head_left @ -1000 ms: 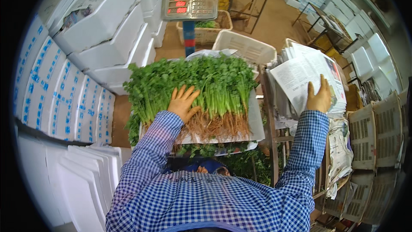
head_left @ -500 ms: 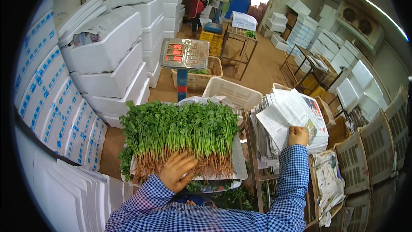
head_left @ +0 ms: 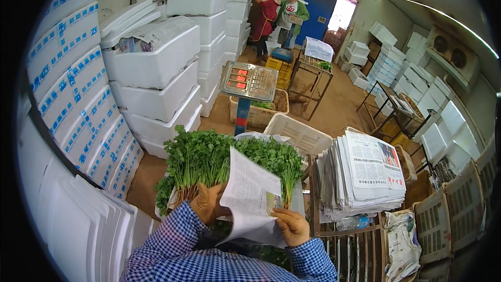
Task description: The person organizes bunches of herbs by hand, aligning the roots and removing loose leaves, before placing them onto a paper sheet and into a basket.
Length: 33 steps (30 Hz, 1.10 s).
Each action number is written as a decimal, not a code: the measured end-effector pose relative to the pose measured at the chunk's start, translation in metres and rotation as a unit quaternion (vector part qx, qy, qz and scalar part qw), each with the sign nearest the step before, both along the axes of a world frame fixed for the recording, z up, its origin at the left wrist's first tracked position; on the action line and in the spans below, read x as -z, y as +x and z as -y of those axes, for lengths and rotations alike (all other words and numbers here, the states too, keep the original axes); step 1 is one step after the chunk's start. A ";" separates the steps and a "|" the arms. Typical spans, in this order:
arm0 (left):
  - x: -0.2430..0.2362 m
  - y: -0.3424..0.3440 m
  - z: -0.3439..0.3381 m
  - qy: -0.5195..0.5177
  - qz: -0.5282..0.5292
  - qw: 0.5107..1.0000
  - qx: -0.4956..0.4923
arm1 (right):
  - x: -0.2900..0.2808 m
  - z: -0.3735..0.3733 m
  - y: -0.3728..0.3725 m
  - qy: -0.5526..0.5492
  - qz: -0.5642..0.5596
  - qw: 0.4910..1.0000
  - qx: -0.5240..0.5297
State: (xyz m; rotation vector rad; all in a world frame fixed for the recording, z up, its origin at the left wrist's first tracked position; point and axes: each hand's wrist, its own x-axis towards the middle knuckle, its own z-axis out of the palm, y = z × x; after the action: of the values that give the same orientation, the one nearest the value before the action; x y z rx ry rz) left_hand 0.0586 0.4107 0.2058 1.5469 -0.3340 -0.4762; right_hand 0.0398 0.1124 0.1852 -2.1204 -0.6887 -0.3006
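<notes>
My right hand is closed on the lower right part of a printed newspaper sheet, which stands slanted over a bed of green herbs with brown roots. My left hand is at the sheet's left side, fingers apart and partly behind the paper; whether it grips the sheet is unclear. The herbs lie on a paper-lined surface, partly covered by the sheet. Right of them, a thick stack of newspapers rests on a metal rack. A plastic bottle lies below the stack.
A digital scale stands beyond the herbs, near white crates. Tall foam box stacks line the left. Two people stand at the back beside a blue door. Metal tables and further boxes fill the right.
My right hand has lifted a sheet from the newspaper stack and brought it left over the herbs. My left hand has moved to the sheet's edge. The view has tilted up toward the room.
</notes>
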 end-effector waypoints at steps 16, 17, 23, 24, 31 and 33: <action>0.028 -0.027 -0.013 -0.071 -0.157 0.957 -0.234 | -0.013 -0.003 -0.006 -0.138 0.117 0.981 -0.075; 0.019 -0.029 -0.012 -0.083 -0.143 0.955 -0.246 | -0.013 -0.004 -0.009 -0.082 0.085 0.991 -0.062; -0.014 -0.028 0.026 -0.144 0.026 0.977 -0.157 | -0.034 -0.023 -0.019 0.244 -0.176 0.950 -0.082; -0.016 -0.026 0.034 -0.097 0.042 0.990 -0.096 | -0.039 -0.033 -0.020 0.256 -0.171 0.948 -0.084; -0.033 -0.010 0.052 0.249 0.175 0.942 0.143 | -0.051 -0.039 -0.024 0.206 -0.187 0.960 0.022; -0.019 -0.011 0.042 0.125 0.164 0.969 0.138 | -0.050 -0.029 -0.024 0.283 -0.186 0.940 0.025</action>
State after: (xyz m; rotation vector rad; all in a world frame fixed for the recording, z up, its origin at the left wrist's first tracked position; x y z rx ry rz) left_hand 0.0479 0.3686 0.2246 1.8389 -0.7757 -0.4912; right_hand 0.0161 0.1414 0.2353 -1.5779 -0.2762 -0.0983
